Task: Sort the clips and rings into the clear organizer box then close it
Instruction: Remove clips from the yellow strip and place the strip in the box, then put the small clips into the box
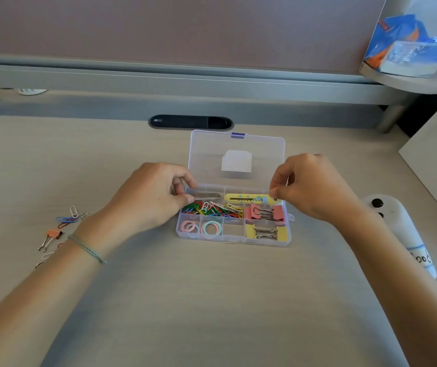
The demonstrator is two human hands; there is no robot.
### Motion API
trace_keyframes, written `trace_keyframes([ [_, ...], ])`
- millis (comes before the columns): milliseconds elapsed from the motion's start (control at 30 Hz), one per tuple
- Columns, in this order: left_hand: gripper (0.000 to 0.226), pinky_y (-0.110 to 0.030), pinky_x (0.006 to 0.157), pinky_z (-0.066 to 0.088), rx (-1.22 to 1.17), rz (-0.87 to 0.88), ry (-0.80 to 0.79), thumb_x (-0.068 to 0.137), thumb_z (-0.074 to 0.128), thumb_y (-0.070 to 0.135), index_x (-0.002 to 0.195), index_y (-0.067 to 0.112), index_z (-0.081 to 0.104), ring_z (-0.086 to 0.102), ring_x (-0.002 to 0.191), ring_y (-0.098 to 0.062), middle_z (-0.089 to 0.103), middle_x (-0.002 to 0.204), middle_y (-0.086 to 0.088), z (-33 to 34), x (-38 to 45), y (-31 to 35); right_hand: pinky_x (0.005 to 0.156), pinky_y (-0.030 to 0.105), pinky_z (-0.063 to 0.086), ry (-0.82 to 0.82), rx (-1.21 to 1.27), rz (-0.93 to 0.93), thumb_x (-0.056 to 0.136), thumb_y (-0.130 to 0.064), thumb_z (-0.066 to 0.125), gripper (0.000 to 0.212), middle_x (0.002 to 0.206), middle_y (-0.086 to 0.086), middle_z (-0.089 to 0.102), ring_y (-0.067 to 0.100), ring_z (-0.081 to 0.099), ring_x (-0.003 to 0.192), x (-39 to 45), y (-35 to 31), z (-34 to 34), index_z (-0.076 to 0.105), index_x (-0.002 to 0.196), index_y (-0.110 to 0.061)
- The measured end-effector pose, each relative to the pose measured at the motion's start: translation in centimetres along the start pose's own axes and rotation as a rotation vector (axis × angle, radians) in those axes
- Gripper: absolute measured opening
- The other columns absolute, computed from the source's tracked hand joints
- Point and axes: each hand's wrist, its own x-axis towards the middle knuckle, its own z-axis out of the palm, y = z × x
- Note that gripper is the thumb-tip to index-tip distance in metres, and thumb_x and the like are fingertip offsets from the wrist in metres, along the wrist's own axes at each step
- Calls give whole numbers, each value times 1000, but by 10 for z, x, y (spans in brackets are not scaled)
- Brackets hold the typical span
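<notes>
We see the box (234, 235) on the desk (212, 300), lid (235, 154) up. It holds paper clips (213, 209), rings (202, 228), pink (265, 212) and yellow binder clips (267, 232), and a yellow cutter (251, 199) lying left to right along the back row. Our left hand (148, 200) pinches the box's left edge; our right hand (312, 186) pinches the cutter's right end. Loose clips (61, 229) lie far left.

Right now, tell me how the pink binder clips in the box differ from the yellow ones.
The pink binder clips sit in the middle-row compartment on the right of the organizer box; the yellow binder clips lie in the front-row compartment just below them. The pink pair is nearer the right hand, the yellow pair nearer the box's front edge. Both pairs have silver wire handles and lie flat, each filling its own compartment.
</notes>
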Motion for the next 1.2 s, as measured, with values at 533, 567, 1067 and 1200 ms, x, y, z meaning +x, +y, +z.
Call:
trace_keyframes([
  [533,15,-28,74,52,9,2,131,83,76,21,96,30,75,64,68,-3,71,78,11,-78,-57,-28,61,31,54,160,52,-338,81,-17,72,14,75,-14,67,5,61,65,-45,-94,-4,76,84,-30],
  [567,14,-29,74,53,8,-26,145,83,76,21,95,29,75,63,65,-3,71,77,11,-85,-67,-40,61,31,53,137,65,-353,81,-16,73,13,75,-13,67,5,61,65,-46,-103,1,77,83,-29],
  [1067,33,-34,65,50,-130,-78,-57,64,90,49,93,41,77,57,65,-8,66,81,12,-101,-158,-113,73,32,50,-61,75,-558,83,-24,63,14,79,-16,68,8,57,72,-18,-238,88,74,87,-32],
  [1200,29,-35,69,51,-34,-49,-93,73,85,40,100,43,77,58,72,-7,65,81,15,-100,-154,-118,72,31,51,-85,58,-540,83,-22,62,18,83,-14,68,10,59,74,-6,-256,103,74,90,-33],
])
